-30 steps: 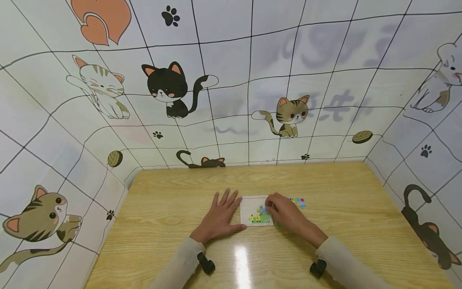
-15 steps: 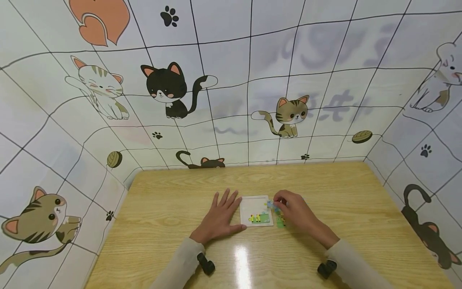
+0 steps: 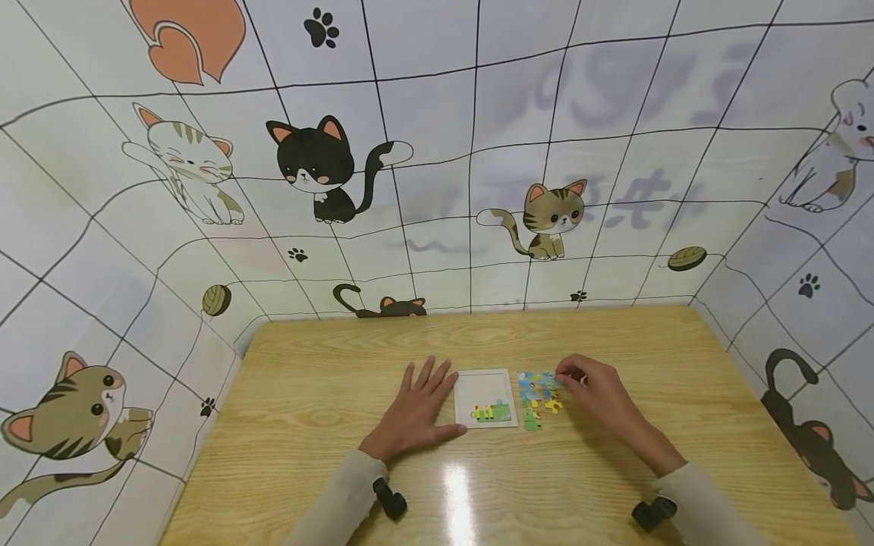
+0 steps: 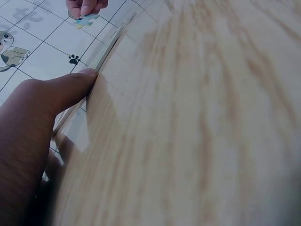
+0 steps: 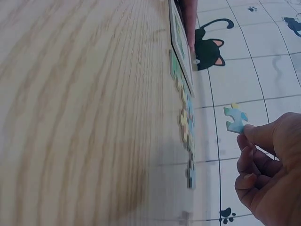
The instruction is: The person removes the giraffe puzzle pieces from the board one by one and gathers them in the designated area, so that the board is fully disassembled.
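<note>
Wooden table (image 3: 328, 455) is holding a white puzzle tray (image 3: 485, 397), mostly unfilled; flat left hand (image 3: 414, 412) is steadying it while right hand (image 3: 601, 398), at three o'clock, is pinching a blue jigsaw piece (image 5: 235, 119).

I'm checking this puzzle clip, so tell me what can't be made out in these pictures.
- Puzzle tray: its picture is too small in the head view.
- Loose pieces: blurred edge-on in the right wrist view.
- Left hand: fingers cut off in the left wrist view.
- Piece pinched by right hand: print unreadable.
</note>
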{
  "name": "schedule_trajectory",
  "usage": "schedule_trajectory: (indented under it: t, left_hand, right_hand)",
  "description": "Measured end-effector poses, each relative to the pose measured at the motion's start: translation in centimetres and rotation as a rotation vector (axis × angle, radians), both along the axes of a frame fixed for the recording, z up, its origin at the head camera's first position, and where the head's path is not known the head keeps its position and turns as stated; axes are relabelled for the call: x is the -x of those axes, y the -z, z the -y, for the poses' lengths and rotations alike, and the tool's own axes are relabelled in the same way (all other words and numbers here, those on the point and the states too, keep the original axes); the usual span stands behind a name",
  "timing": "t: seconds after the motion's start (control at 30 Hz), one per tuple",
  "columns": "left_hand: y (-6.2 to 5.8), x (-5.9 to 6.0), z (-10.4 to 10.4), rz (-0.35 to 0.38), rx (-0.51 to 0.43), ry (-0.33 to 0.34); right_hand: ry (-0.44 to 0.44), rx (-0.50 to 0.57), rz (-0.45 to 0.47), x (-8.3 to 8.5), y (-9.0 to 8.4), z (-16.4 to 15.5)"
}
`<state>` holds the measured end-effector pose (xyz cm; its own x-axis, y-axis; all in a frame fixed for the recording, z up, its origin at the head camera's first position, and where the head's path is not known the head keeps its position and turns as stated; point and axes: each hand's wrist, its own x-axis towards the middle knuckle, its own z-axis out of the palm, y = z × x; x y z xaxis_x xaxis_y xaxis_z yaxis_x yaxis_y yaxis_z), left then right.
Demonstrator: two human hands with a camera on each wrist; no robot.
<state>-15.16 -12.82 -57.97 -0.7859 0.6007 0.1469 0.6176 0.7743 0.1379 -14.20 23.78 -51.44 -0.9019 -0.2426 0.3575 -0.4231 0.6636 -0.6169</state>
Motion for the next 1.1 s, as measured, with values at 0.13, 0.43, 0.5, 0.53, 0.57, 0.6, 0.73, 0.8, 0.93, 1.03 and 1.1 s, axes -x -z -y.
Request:
schedule_trajectory:
  t: [0.13, 0.43, 0.5, 0.53, 0.57, 0.6, 0.73, 0.8, 0.93, 1.03, 1.1]
  left_hand:
    - [0.0, 0.0, 0.0, -0.005, -0.003, 0.0]
    - [0.3, 0.0, 0.0, -0.002, 0.002, -0.004]
    - [0.2, 0.0, 0.0, -0.001, -0.004, -0.003]
    - [0.2, 0.0, 0.0, 0.001, -0.006, -0.003]
    - [0.2, 0.0, 0.0, 0.002, -0.007, -0.003]
    - [0.2, 0.0, 0.0, 0.004, -0.007, -0.004]
    - [0.2, 0.0, 0.0, 0.006, 0.002, -0.006]
    - [0.2, 0.0, 0.1, 0.009, 0.006, -0.008]
    - [0.3, 0.1, 0.1, 0.014, 0.013, -0.01]
    - [0.1, 0.0, 0.1, 0.014, 0.013, -0.008]
    - [0.1, 0.0, 0.1, 0.014, 0.011, -0.006]
  right_hand:
    - [0.012, 0.007, 0.007, -0.3, 0.3, -1.1]
    - [0.055, 0.0, 0.041, -0.8, 1.3, -2.9]
    - [0.061, -0.006, 0.06, -0.9, 1.5, -3.2]
    - [0.058, -0.008, 0.063, -0.9, 1.6, -3.3]
    - [0.054, -0.008, 0.066, -1.0, 1.6, -3.4]
    - [0.049, -0.011, 0.065, -1.0, 1.7, -3.5]
    - [0.029, -0.017, 0.051, -1.2, 2.0, -3.9]
    - [0.02, -0.014, 0.062, -1.2, 2.2, -4.0]
    - [0.003, -0.004, 0.089, -1.2, 2.6, -4.0]
    - [-0.006, -0.008, 0.084, -1.1, 2.8, -3.9]
    - [-0.011, -0.011, 0.075, -1.1, 2.9, -3.9]
